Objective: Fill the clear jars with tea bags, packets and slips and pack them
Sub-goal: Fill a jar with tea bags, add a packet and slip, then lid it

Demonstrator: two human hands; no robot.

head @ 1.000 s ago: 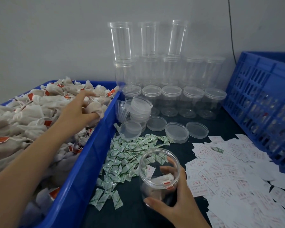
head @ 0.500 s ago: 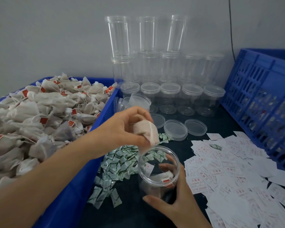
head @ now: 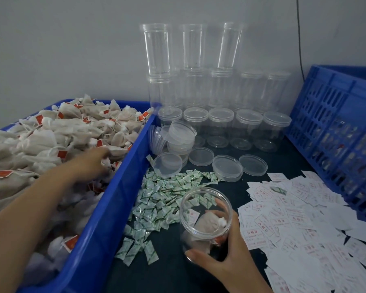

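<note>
Jar (head: pixel 199 210) is near the front edge of the bench (head: pixel 171 269), right hand (head: pixel 226 256) curled round it. Left hand (head: pixel 93 163) lies among the tea bags (head: pixel 51 140) in the blue bin (head: pixel 106 218); it is blurred, so its grip I cannot tell. Tangled strings could drag extra bags out.

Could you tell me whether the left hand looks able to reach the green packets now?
Probably yes. The left hand is among the tea bags, and only the blue bin wall separates it from the green packets, lying uncovered just beyond. The right hand holds the jar at their edge.
</note>
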